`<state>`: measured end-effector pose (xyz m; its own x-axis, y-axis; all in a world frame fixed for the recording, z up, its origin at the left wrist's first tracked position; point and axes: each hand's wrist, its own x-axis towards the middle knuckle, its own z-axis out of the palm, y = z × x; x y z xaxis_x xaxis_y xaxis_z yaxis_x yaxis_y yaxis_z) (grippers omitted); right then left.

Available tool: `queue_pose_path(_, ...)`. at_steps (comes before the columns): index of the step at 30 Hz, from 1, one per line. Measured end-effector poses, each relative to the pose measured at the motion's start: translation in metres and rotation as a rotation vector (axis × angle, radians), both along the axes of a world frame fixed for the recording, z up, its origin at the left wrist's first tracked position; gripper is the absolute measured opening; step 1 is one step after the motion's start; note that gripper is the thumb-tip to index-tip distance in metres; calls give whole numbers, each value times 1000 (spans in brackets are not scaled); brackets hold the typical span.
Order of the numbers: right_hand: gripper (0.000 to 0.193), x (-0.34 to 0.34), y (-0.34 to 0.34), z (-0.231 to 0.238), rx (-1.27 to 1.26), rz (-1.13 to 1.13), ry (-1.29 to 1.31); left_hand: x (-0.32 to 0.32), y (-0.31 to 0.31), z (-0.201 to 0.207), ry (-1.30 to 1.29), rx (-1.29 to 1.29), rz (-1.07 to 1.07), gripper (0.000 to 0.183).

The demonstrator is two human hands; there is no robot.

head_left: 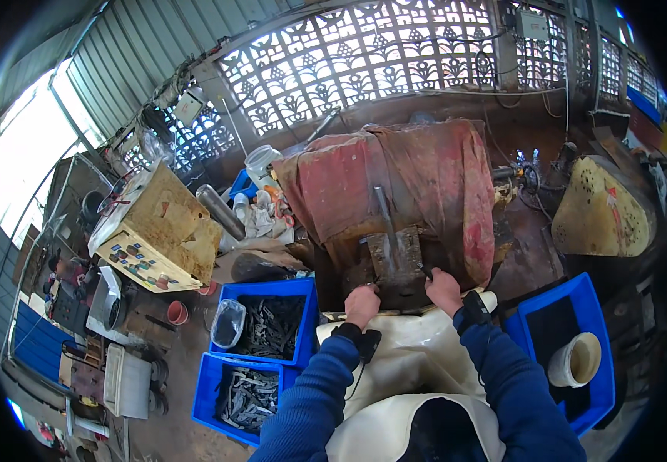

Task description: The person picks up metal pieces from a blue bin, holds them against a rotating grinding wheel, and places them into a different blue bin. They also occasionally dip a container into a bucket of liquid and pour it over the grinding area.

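My left hand [362, 306] is closed at the front edge of a machine's grimy work area, left of a brown metal block [396, 254]. What its curled fingers hold, if anything, is hidden. On the block's right side my right hand [444, 291] is closed too, with a small dark piece at its fingertips that I cannot make out. A slim metal tube [385, 206] slants down toward the block. Stained red cloth [333, 185] drapes over the machine above and around it. A cream apron [402, 346] spreads below my hands.
Two blue crates [314, 289] of dark metal strips stand at my left, a clear tub [229, 323] in the upper one. Right of me, a blue bin [591, 296] holds a cream bucket [576, 360]. A worn control box [168, 231] and a yellowish guard [599, 208] flank the machine.
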<state>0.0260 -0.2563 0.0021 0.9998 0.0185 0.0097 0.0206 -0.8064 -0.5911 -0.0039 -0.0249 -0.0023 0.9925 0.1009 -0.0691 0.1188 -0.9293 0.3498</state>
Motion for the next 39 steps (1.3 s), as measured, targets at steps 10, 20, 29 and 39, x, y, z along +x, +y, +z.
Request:
queue_pose_path(10, 22, 1, 1, -1, -3, -11, 2, -2, -2, 1, -48, 7, 1, 26)
queue_pose_path(20, 22, -1, 2, 2, 17, -2, 13, -2, -4, 4, -29, -9, 28, 25)
queue_pose_path(29, 22, -1, 2, 2, 20, 11, -3, -4, -5, 5, -39, -26, 41, 25)
queue_pose_path(39, 21, -2, 3, 7, 9, -4, 40, -4, -7, 5, -29, -15, 65, 27)
